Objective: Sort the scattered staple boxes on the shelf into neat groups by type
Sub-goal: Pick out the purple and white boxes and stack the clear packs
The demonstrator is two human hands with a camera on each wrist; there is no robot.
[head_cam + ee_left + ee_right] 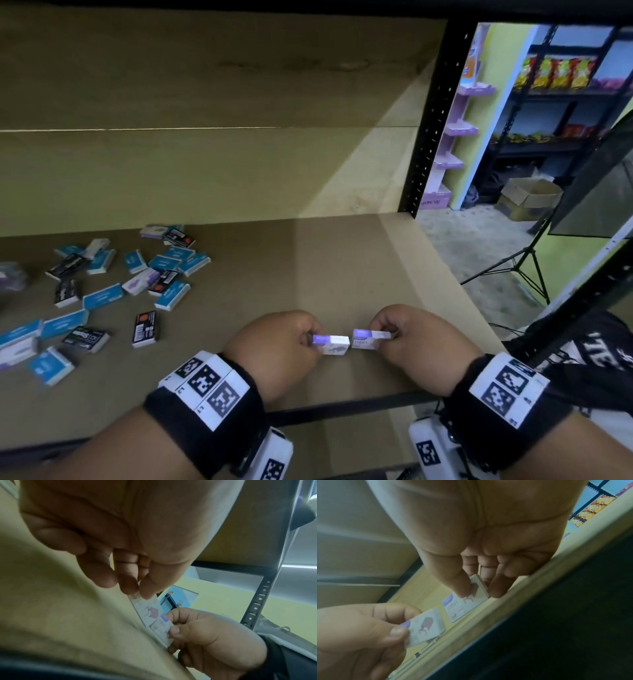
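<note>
Two white-and-purple staple boxes are held side by side just above the brown shelf board (308, 267), near its front edge. My left hand (310, 339) pinches the left box (331, 343) by its left end; in the left wrist view thumb and fingers (138, 592) close on the box (145, 608). The right box (368, 339) is pinched by my right hand (380, 337), and the right wrist view shows that box (464, 607) with the left one (424, 626) beside it. Scattered blue boxes (102, 297), black boxes (145, 329) and purple-white boxes (140, 281) lie on the shelf's left part.
A black perforated upright (431, 120) stands at the shelf's right rear corner. The shelf's dark front rail (342, 409) runs under my wrists. Beyond the shelf on the right are a light stand (524, 263), a cardboard carton (529, 198) and stocked racks.
</note>
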